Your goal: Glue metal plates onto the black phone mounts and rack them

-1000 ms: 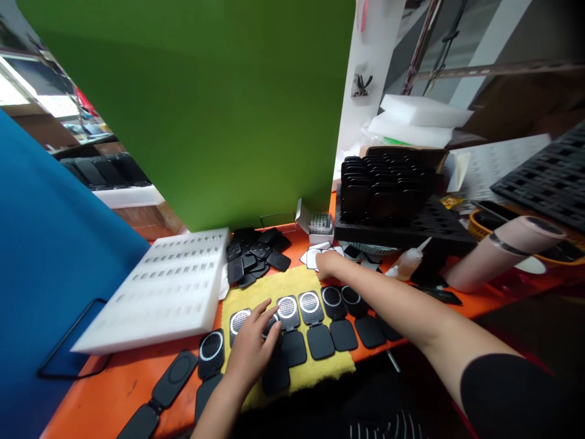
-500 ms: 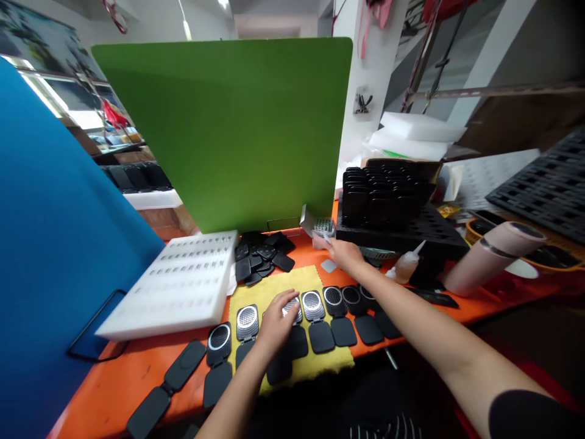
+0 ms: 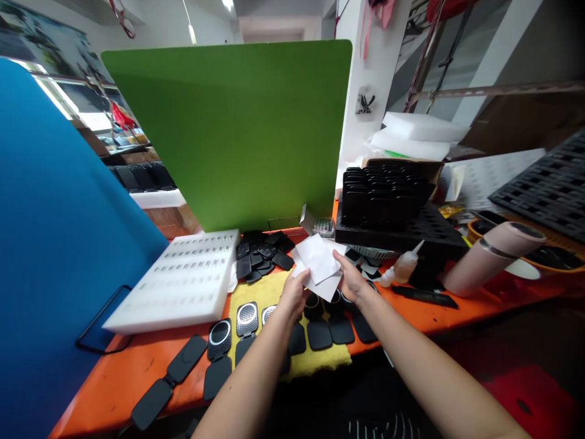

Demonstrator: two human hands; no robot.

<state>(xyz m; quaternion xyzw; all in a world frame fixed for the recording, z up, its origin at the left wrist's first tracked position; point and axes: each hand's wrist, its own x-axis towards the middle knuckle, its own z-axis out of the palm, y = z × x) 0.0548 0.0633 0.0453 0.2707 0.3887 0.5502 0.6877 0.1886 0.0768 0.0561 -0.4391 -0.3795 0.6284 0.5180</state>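
Several square white sheets (image 3: pixel 319 259), overlapping at different angles, are held up between my two hands. My left hand (image 3: pixel 295 294) is closed on their lower left edge, the thumb on top. From the right side, my right hand (image 3: pixel 351 279) pinches the sheets. Below them, a row of hinged black pads with silver rings (image 3: pixel 247 318) runs across a yellow cloth (image 3: pixel 315 364) and onto the orange table. My hands and the sheets hide part of that row. Farther left lies an unfolded black hinged pad (image 3: pixel 170 379) with no silver ring.
A white foam tray (image 3: pixel 173 305) with slots lies left, beside a pile of black pads (image 3: pixel 262 253). Upright black pieces fill a black rack (image 3: pixel 388 198) at right. A dropper bottle (image 3: pixel 406 265) and a pink flask (image 3: pixel 493 259) stand nearby. Green (image 3: pixel 237 134) and blue boards (image 3: pixel 55 244) rise behind and left.
My right hand has come back from the small box near the green board, and my left hand has lifted off the row. Both now hold white sheets above the pads.
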